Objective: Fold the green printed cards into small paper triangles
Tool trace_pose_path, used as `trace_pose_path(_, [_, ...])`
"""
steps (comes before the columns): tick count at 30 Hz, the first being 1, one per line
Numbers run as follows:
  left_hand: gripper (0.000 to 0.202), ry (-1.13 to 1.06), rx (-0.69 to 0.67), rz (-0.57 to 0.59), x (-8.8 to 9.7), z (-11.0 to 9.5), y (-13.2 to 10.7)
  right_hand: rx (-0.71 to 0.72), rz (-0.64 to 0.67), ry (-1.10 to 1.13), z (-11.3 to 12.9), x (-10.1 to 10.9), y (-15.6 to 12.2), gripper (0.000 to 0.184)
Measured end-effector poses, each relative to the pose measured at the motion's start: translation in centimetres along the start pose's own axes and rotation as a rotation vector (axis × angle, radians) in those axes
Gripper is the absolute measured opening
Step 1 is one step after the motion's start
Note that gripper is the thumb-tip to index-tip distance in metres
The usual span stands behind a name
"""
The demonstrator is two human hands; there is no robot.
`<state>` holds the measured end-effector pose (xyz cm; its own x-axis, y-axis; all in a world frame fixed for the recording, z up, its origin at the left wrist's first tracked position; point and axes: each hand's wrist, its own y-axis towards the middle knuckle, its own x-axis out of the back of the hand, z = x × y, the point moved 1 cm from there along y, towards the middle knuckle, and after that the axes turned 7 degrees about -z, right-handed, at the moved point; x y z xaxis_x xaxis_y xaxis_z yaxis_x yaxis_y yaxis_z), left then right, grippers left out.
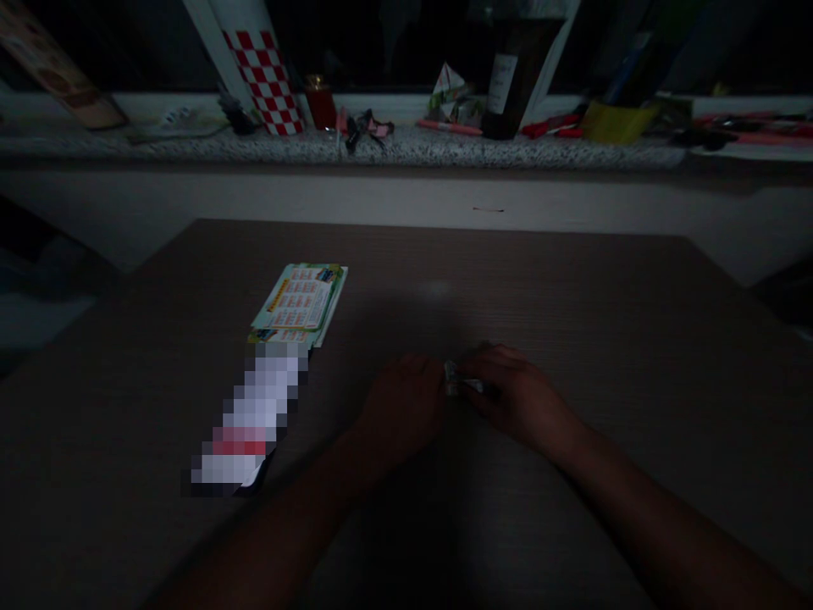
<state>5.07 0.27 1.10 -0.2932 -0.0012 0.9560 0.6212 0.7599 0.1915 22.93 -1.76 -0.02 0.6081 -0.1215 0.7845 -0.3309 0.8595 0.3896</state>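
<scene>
Right hand pinches a small pale piece; left hand adjoins it, grip indiscernible. Apparent step: two-handed handling, next demanding steadiness.

1 head view, facing forward and down, over table

Left hand bare, right hand bare, same story for left forearm and right forearm. Slim-ish wrists, both forearms widening further back. Super dim, so finer details kinda hard to make out tbh.
</scene>
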Motion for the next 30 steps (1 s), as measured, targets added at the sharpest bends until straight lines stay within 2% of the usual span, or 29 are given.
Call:
trace_pose_path(7, [0.017, 0.015, 0.023, 0.018, 0.07, -0.23, 0.01, -0.06, -0.069, -0.026, 0.37, -0.4, 0.01, 0.017])
trace_pose_path(17, [0.018, 0.084, 0.038, 0.057, 0.34, -0.77, 0.06, -0.063, -0.071, 0.016, -0.01, -0.56, 0.01, 0.012])
trace_pose_path(30, [0.016, 0.076, 0.041, 0.015, -0.06, -0.76, -0.02, -0.08, -0.069, -0.034, 0.06, -0.56, 0.08, 0.016])
